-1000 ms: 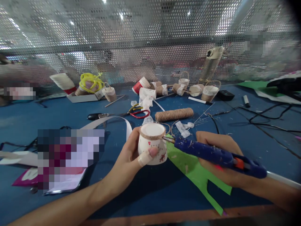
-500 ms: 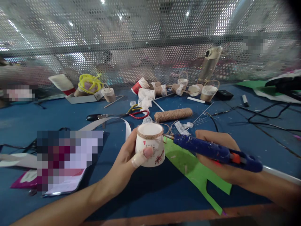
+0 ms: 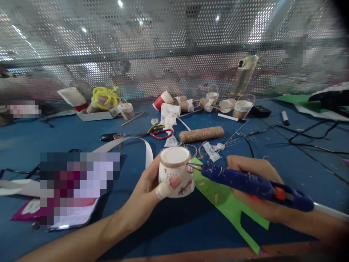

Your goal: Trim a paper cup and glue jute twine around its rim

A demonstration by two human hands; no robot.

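Note:
My left hand [image 3: 152, 185] is closed round an upturned white paper cup [image 3: 176, 171] with a red print and a band of jute twine at its upper edge. A plaster wraps my thumb, which presses on the cup's side. My right hand [image 3: 256, 189] grips a blue hot glue gun [image 3: 251, 185]. Its metal nozzle touches the twine band on the cup's right side. Both are held above a green paper cut-out [image 3: 226, 203] lying on the blue table.
A spool of jute twine [image 3: 201, 134], red-handled scissors [image 3: 160, 133] and a white paper strip [image 3: 131, 140] lie just beyond. Several cups and small twine-wrapped baskets [image 3: 241, 105] stand at the back by a perforated metal screen. Black cables [image 3: 308, 134] run right. Papers lie left.
The cup has tipped slightly toward me and shifted a little in my left hand. The glue gun's nozzle stays against the twine band; my right hand has barely moved.

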